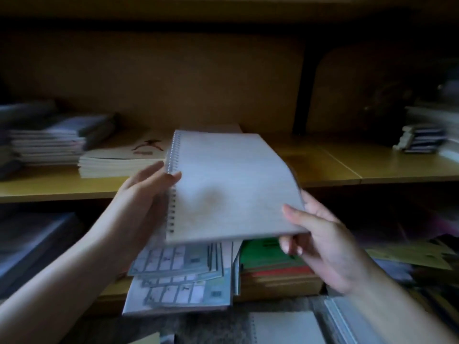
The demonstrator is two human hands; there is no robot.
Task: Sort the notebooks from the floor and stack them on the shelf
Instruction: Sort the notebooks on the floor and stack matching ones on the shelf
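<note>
I hold a white spiral-bound notebook (231, 187) in both hands, above the front edge of the wooden shelf (347, 172). My left hand (144, 194) grips its spiral side, thumb on top. At the notebook's near right corner my right hand (315, 234) pinches it, thumb on the cover and fingers underneath. A cream-covered stack of notebooks (121, 160) lies on the shelf just left of it. Further left sits a taller, blurred stack (49, 142).
A lower shelf holds grey-green patterned notebooks (181, 281) and a green and red pile (270, 259). More books (419, 140) lie at the shelf's right end. On the floor below lies another spiral notebook (285, 328). A dark upright divider (300, 95) splits the shelf back.
</note>
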